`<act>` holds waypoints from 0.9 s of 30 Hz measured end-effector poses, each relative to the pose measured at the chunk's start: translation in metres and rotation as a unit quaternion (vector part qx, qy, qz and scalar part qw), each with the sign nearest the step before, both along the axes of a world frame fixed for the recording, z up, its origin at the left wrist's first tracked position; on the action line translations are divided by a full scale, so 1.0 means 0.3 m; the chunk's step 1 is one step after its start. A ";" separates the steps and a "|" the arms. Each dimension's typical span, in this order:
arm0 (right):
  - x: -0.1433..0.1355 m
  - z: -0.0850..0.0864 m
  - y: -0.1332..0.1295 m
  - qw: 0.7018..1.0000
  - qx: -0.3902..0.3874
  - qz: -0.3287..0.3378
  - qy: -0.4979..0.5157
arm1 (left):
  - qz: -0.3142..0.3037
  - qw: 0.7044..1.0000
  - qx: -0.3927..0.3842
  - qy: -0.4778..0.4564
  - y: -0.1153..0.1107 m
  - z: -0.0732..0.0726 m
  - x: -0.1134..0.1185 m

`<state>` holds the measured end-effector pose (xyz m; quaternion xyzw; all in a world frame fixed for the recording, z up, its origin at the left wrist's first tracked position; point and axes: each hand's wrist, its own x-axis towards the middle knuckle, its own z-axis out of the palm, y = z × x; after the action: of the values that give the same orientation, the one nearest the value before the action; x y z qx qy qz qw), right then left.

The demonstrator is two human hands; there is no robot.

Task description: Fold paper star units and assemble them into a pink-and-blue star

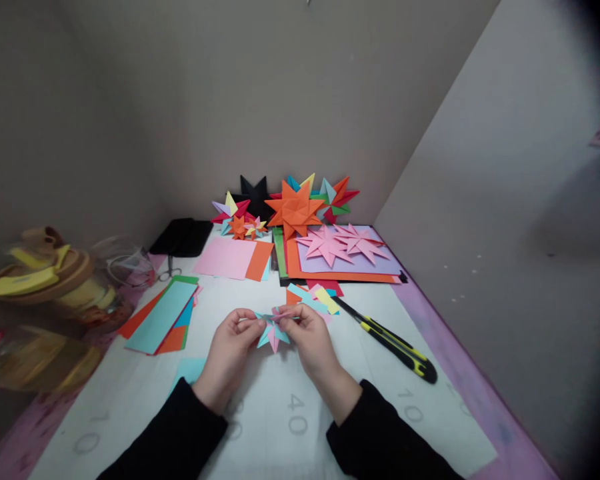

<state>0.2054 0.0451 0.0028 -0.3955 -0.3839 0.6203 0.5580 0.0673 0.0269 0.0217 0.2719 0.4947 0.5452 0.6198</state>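
Observation:
A small folded paper star in light blue and pink is held up above the white sheet at the centre. My left hand pinches its upper left side between thumb and fingers. On the other side, my right hand grips its upper right part, fingers closed. The star's lower points hang free between the two hands, while its upper edge is partly covered by my fingers. Small paper scraps lie just behind my right hand.
A yellow and black cutter lies at the right. Paper strips and small scissors are at the left, beside jars. Finished stars stand by the wall; pink stars rest on stacked sheets.

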 end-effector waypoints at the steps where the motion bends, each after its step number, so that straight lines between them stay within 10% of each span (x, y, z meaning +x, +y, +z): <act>1: 0.001 0.001 0.001 1.000 -0.002 0.006 -0.005 | -0.001 1.000 -0.005 0.005 0.001 0.003 -0.003; 14: -0.001 0.000 0.005 0.999 -0.031 0.021 0.008 | 0.005 0.998 -0.049 -0.038 0.005 -0.006 0.000; 27: 0.004 -0.001 0.008 0.990 -0.009 0.015 -0.139 | -0.068 0.982 0.078 0.158 0.006 0.012 -0.033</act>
<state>0.2066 0.0476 0.0025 -0.4771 -0.4584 0.5709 0.4861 0.0574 0.0286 0.0254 0.4348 0.5225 0.4893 0.5463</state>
